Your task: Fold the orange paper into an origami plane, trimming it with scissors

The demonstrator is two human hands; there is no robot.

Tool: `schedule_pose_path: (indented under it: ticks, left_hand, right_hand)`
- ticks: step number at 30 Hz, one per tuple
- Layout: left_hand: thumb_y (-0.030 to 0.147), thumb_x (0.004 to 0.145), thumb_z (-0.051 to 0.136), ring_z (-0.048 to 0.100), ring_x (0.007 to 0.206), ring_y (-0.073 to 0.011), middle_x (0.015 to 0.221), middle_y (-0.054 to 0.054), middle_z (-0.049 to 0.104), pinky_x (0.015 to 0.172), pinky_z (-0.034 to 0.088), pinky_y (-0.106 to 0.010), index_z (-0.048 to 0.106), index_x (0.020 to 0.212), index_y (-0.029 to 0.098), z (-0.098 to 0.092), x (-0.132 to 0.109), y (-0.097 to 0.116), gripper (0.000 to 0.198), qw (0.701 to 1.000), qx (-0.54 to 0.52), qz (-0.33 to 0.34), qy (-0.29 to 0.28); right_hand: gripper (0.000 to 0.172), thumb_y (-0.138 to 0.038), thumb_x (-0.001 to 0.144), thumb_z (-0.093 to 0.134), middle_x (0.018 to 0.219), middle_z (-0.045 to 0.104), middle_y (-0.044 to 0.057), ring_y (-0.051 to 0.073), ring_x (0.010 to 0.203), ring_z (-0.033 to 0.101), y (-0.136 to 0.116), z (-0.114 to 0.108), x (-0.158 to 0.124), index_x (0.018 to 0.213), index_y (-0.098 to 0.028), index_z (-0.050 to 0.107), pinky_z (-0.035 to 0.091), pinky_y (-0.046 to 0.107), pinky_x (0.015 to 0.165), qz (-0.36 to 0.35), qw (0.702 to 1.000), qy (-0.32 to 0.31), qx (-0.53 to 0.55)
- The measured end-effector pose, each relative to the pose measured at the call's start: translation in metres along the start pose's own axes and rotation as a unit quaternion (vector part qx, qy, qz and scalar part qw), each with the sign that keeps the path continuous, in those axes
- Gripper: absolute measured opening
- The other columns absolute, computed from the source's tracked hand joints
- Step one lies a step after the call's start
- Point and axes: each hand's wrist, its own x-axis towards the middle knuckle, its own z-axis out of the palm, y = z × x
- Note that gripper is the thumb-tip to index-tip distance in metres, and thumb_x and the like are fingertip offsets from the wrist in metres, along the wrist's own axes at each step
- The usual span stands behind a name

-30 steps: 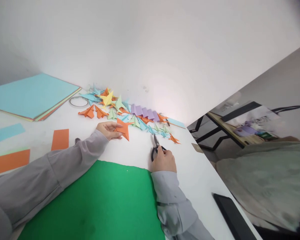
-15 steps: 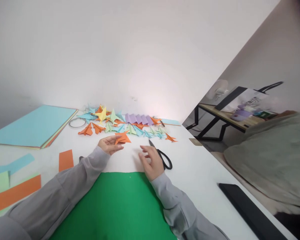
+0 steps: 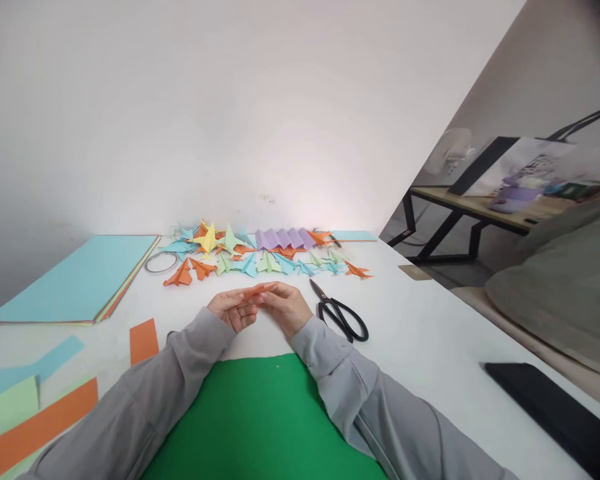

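A small folded piece of orange paper [image 3: 254, 291] is pinched between both hands above the white table; fingers cover most of it. My left hand [image 3: 234, 311] is closed on its left end, the lower fingers curled beneath. From the right, my right hand [image 3: 286, 307] grips the other end between thumb and fingers. Black-handled scissors [image 3: 338, 311] lie just to the right of that hand, tips pointing away. Behind the hands, folded paper planes [image 3: 269, 262] in orange, green, blue and yellow spread in rows near the wall, with a pleated purple paper [image 3: 285, 239] among them.
At left lies a stack of coloured sheets [image 3: 75, 273] beside a wire ring [image 3: 161, 262]. Cut paper strips [image 3: 45, 420] cover the near left. A green mat [image 3: 265, 420] is under my forearms. A black flat object [image 3: 550, 407] rests along the right edge.
My right hand has moved left from near the scissors and taken hold of the orange paper, which my left hand still holds. The camera view has shifted slightly.
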Motion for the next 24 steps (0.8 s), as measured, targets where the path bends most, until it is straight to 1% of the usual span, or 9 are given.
schedule_pose_path:
  ticks: [3,6,9,12,13,15,18,21,24]
  left_hand:
    - [0.021,0.067,0.068,0.066,0.056,-0.0159,0.070,-0.008,0.071,0.054,0.054,-0.026,0.064,0.084,0.011,0.000,0.000,-0.004,0.020,0.995,0.088,0.039,0.011]
    - [0.024,0.065,0.067,0.064,0.049,-0.0184,0.064,-0.005,0.066,0.042,0.050,-0.028,0.058,0.085,0.011,-0.001,0.000,-0.008,0.025,0.965,0.207,0.140,0.078]
    - [0.017,0.062,0.063,0.064,0.060,-0.0175,0.078,-0.004,0.063,0.046,0.053,-0.029,0.051,0.103,0.014,0.000,0.000,-0.010,0.043,0.921,0.271,0.249,0.130]
    - [0.010,0.057,0.062,0.062,0.083,-0.0191,0.100,-0.008,0.058,0.058,0.055,-0.027,0.046,0.118,0.019,0.004,-0.001,-0.013,0.064,0.882,0.317,0.327,0.118]
    - [0.010,0.056,0.062,0.060,0.090,-0.0206,0.106,-0.009,0.055,0.059,0.055,-0.026,0.048,0.118,0.021,0.005,-0.002,-0.015,0.064,0.870,0.338,0.342,0.108]
    - [0.012,0.059,0.064,0.058,0.093,-0.0213,0.106,-0.009,0.055,0.061,0.055,-0.026,0.061,0.104,0.020,0.007,-0.003,-0.018,0.046,0.848,0.384,0.354,0.088]
    - [0.017,0.064,0.065,0.060,0.080,-0.0171,0.094,-0.007,0.060,0.060,0.055,-0.026,0.070,0.083,0.019,0.003,-0.002,-0.022,0.019,0.825,0.436,0.352,0.079]
    - [0.020,0.067,0.066,0.062,0.071,-0.0146,0.090,-0.007,0.064,0.056,0.055,-0.024,0.071,0.084,0.020,-0.005,0.003,-0.023,0.017,0.796,0.452,0.394,0.083]
    - [0.018,0.065,0.068,0.062,0.065,-0.0131,0.083,-0.007,0.066,0.052,0.052,-0.022,0.072,0.082,0.019,-0.012,0.009,-0.020,0.017,0.735,0.493,0.464,0.042]
  right_hand:
    - [0.021,-0.027,0.051,0.079,0.060,0.066,-0.001,0.011,0.055,0.060,-0.006,-0.001,0.000,0.060,-0.015,0.063,0.050,0.025,0.057,0.016,0.999,0.034,0.026]
    - [0.024,-0.025,0.047,0.079,0.053,0.064,-0.001,0.010,0.040,0.055,-0.011,-0.003,0.002,0.063,-0.015,0.064,0.041,0.020,0.039,0.029,0.997,0.065,0.018]
    - [0.021,-0.024,0.047,0.077,0.043,0.057,-0.004,0.006,0.030,0.045,-0.014,-0.005,0.004,0.061,-0.014,0.065,0.033,0.019,0.032,0.022,0.996,0.080,0.010]
    - [0.018,-0.024,0.048,0.075,0.036,0.053,-0.004,0.005,0.028,0.041,-0.015,-0.006,0.004,0.059,-0.013,0.065,0.031,0.018,0.031,0.030,0.997,0.063,-0.010]
    - [0.018,-0.024,0.048,0.075,0.035,0.051,-0.004,0.005,0.028,0.039,-0.015,-0.006,0.004,0.059,-0.013,0.065,0.030,0.018,0.031,0.035,0.998,0.058,-0.012]
    - [0.018,-0.025,0.049,0.075,0.035,0.052,-0.004,0.005,0.028,0.039,-0.014,-0.007,0.004,0.059,-0.013,0.065,0.030,0.018,0.032,0.045,0.998,0.040,-0.014]
    - [0.022,-0.027,0.051,0.076,0.036,0.053,-0.004,0.005,0.029,0.039,-0.013,-0.008,0.004,0.065,-0.013,0.066,0.029,0.017,0.032,0.031,0.999,0.028,-0.027]
    - [0.035,-0.033,0.055,0.075,0.039,0.054,-0.006,0.006,0.030,0.042,-0.011,-0.009,0.004,0.081,-0.013,0.065,0.032,0.018,0.032,0.008,0.999,0.030,-0.039]
    - [0.050,-0.033,0.055,0.077,0.048,0.060,-0.005,0.009,0.035,0.050,-0.010,-0.009,0.002,0.098,-0.014,0.060,0.038,0.020,0.035,0.011,0.998,0.007,-0.060]
